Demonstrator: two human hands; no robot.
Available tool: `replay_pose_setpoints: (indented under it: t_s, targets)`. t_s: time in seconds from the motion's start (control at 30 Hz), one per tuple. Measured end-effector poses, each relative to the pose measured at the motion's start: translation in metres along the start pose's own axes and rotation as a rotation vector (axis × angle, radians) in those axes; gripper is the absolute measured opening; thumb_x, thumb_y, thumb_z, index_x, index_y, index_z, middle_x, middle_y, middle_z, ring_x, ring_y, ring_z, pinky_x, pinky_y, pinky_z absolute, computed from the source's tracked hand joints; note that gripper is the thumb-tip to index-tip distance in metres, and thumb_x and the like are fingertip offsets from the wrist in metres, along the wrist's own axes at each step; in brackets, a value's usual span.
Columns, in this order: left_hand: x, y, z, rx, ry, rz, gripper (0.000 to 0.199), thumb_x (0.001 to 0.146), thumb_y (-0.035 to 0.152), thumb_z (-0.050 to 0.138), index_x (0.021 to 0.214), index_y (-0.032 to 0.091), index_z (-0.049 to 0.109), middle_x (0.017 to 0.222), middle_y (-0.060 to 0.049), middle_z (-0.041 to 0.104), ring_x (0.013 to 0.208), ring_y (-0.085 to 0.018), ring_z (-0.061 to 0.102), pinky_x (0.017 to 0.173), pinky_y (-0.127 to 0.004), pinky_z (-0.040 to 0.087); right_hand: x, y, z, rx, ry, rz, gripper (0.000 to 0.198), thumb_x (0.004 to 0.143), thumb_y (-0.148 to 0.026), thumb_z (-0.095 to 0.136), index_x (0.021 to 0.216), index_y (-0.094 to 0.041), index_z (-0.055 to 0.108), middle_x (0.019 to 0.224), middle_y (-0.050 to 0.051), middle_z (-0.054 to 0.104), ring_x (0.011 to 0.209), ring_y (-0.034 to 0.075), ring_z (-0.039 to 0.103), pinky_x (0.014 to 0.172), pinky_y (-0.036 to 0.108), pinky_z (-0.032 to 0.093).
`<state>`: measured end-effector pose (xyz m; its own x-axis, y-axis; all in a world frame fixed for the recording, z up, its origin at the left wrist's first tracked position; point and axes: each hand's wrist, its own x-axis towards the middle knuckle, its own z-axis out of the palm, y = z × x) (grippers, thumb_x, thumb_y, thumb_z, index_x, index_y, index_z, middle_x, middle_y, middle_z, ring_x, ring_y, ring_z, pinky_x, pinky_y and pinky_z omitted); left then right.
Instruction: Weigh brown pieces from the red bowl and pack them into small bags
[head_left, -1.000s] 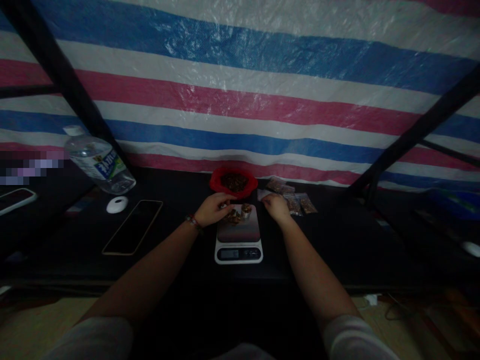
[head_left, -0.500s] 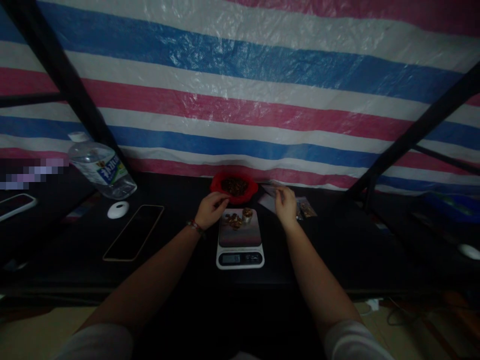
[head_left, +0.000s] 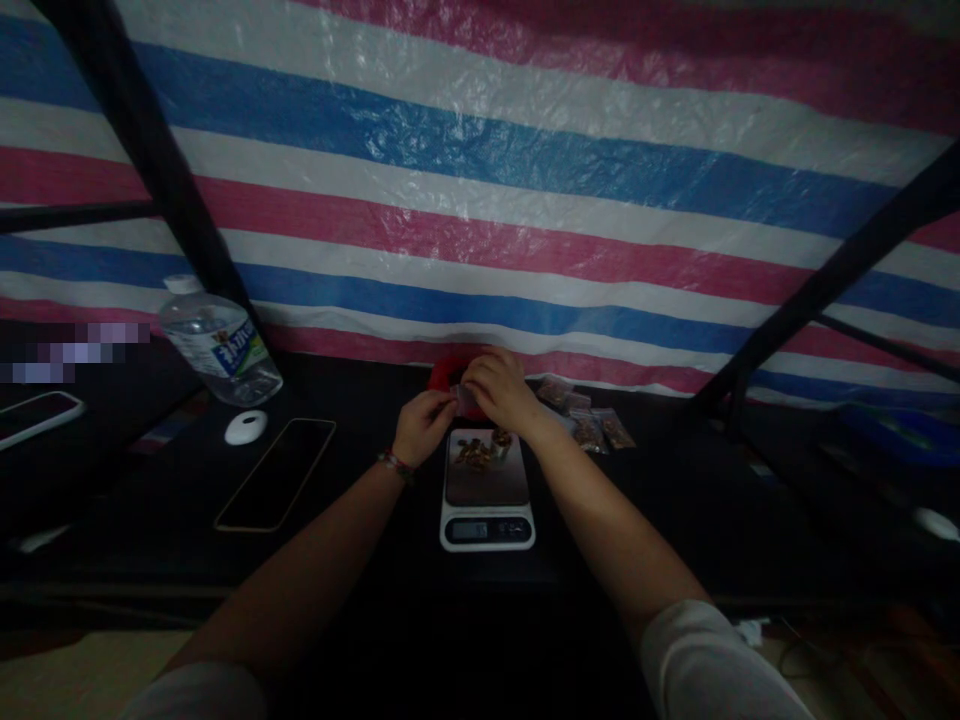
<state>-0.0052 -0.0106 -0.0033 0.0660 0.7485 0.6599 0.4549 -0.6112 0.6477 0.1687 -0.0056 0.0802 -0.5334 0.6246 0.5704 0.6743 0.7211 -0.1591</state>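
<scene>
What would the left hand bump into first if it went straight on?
Probably the right hand, just past the small clear bag that the left hand seems to pinch. Depth is unclear, so it might pass toward the red bowl instead.

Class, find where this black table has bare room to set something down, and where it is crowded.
Bare tabletop shows between the bottle and the red bowl, and right of the small bags. Crowded: around the scale, with the bowl, left hand and right hand close by.

Seemingly clear bag (head_left: 463,401) between hands (head_left: 421,428)
</scene>
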Motion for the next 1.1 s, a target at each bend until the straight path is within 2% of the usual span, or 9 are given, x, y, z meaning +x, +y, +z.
replay_pose_setpoints:
  t_s: [0.07, 0.13, 0.23, 0.43, 0.53, 0.7, 0.8, 0.93, 1.1]
  targets:
    - [0.002, -0.003, 0.003, -0.148, 0.093, -0.148, 0.024, 0.081, 0.036, 0.057, 0.086, 0.016, 0.068, 0.078, -0.005, 0.067, 0.068, -0.015, 0.062, 0.066, -0.027, 0.051, 0.002, -0.007, 0.004, -0.014, 0.118, 0.068, 0.022, 0.089, -0.020, 0.047, 0.101, -0.019, 0.064, 0.110, 0.008, 0.060, 0.114, 0.023, 0.043, 0.102, 0.043, 0.031]
    - [0.004, -0.006, 0.006, -0.327, 0.158, -0.279, 0.028, 0.079, 0.039, 0.058, 0.088, 0.014, 0.067, 0.077, -0.005, 0.068, 0.065, -0.015, 0.062, 0.063, -0.027, 0.051, 0.001, -0.013, 0.009, -0.012, 0.168, 0.113, 0.022, 0.089, -0.019, 0.046, 0.101, -0.017, 0.064, 0.108, 0.010, 0.060, 0.108, 0.022, 0.047, 0.098, 0.039, 0.036]
    - [0.005, -0.010, 0.008, -0.470, 0.186, -0.363, 0.030, 0.077, 0.041, 0.061, 0.086, 0.014, 0.067, 0.076, -0.005, 0.068, 0.065, -0.015, 0.062, 0.063, -0.027, 0.051, -0.004, -0.023, 0.021, 0.011, 0.071, 0.104, 0.022, 0.088, -0.020, 0.048, 0.101, -0.016, 0.065, 0.103, 0.009, 0.063, 0.101, 0.020, 0.054, 0.093, 0.034, 0.041]
    - [0.004, -0.012, 0.006, -0.433, 0.154, -0.316, 0.025, 0.073, 0.039, 0.065, 0.079, 0.015, 0.069, 0.076, -0.004, 0.069, 0.070, -0.016, 0.063, 0.069, -0.028, 0.050, -0.007, -0.028, 0.036, 0.045, -0.123, 0.156, 0.029, 0.087, -0.026, 0.054, 0.114, -0.017, 0.062, 0.107, 0.010, 0.065, 0.102, 0.020, 0.058, 0.090, 0.031, 0.043]
    - [0.003, -0.010, 0.005, -0.421, 0.132, -0.311, 0.024, 0.073, 0.038, 0.066, 0.077, 0.015, 0.070, 0.075, -0.004, 0.069, 0.069, -0.016, 0.062, 0.068, -0.027, 0.050, -0.005, -0.024, 0.032, 0.074, -0.191, 0.157, 0.026, 0.087, -0.026, 0.056, 0.110, -0.018, 0.064, 0.103, 0.009, 0.067, 0.099, 0.019, 0.060, 0.087, 0.029, 0.043]
    - [0.002, -0.003, 0.004, -0.444, 0.074, -0.330, 0.023, 0.073, 0.037, 0.065, 0.071, 0.014, 0.068, 0.063, -0.001, 0.063, 0.055, -0.012, 0.056, 0.055, -0.023, 0.047, -0.001, -0.017, 0.023, 0.133, -0.274, 0.122, 0.020, 0.088, -0.020, 0.052, 0.099, -0.018, 0.069, 0.094, 0.006, 0.070, 0.089, 0.016, 0.062, 0.079, 0.025, 0.042]
    - [0.002, 0.002, 0.004, -0.456, 0.053, -0.319, 0.020, 0.074, 0.034, 0.065, 0.070, 0.014, 0.067, 0.062, -0.001, 0.063, 0.055, -0.011, 0.055, 0.054, -0.022, 0.046, 0.000, -0.013, 0.021, 0.177, -0.277, 0.113, 0.023, 0.089, -0.018, 0.048, 0.095, -0.018, 0.070, 0.092, 0.005, 0.071, 0.085, 0.015, 0.063, 0.077, 0.024, 0.042]
    - [0.001, 0.004, 0.006, -0.453, 0.032, -0.305, 0.020, 0.076, 0.035, 0.063, 0.078, 0.015, 0.068, 0.069, -0.001, 0.065, 0.056, -0.011, 0.056, 0.054, -0.022, 0.046, -0.001, -0.010, 0.021, 0.213, -0.251, 0.162, 0.026, 0.088, -0.015, 0.045, 0.091, -0.018, 0.070, 0.089, 0.003, 0.072, 0.081, 0.013, 0.063, 0.073, 0.022, 0.042]
    - [0.000, 0.000, 0.006, -0.372, 0.006, -0.243, 0.018, 0.078, 0.032, 0.059, 0.077, 0.016, 0.066, 0.068, -0.001, 0.063, 0.058, -0.011, 0.055, 0.055, -0.021, 0.044, 0.002, -0.014, 0.020, -0.003, -0.227, 0.217, 0.021, 0.088, -0.026, 0.049, 0.089, -0.017, 0.069, 0.088, 0.005, 0.070, 0.083, 0.016, 0.063, 0.075, 0.025, 0.042]
